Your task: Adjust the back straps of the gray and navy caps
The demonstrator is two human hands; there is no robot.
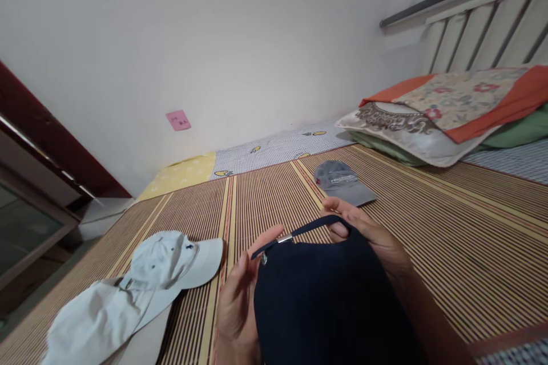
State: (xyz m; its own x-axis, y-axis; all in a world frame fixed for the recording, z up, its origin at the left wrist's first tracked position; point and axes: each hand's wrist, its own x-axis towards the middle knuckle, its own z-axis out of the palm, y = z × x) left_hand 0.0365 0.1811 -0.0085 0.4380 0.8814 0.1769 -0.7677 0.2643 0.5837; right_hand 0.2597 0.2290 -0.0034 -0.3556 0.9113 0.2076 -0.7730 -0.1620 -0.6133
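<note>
A dark navy cap (pixel 325 296) is held up close to the camera, its back strap and metal buckle at the top. My left hand (pixel 242 291) grips its left edge, fingers by the strap's end. On the other side my right hand (pixel 372 234) holds the cap near the strap's right end, fingertips partly behind the opening. A light cap with a small dark logo (pixel 160 259) lies at the left, overlapping a whitish cap (pixel 94 319). Beyond my right hand rests a grey cap (pixel 342 181) with lettering.
The caps lie on a striped bamboo mat (pixel 265 199). Pillows with a floral, orange-edged cover (pixel 466 97) are piled at the right, below a radiator (pixel 492 28). A pink note (pixel 178 120) is on the white wall behind. A dark red frame (pixel 51 131) stands far left.
</note>
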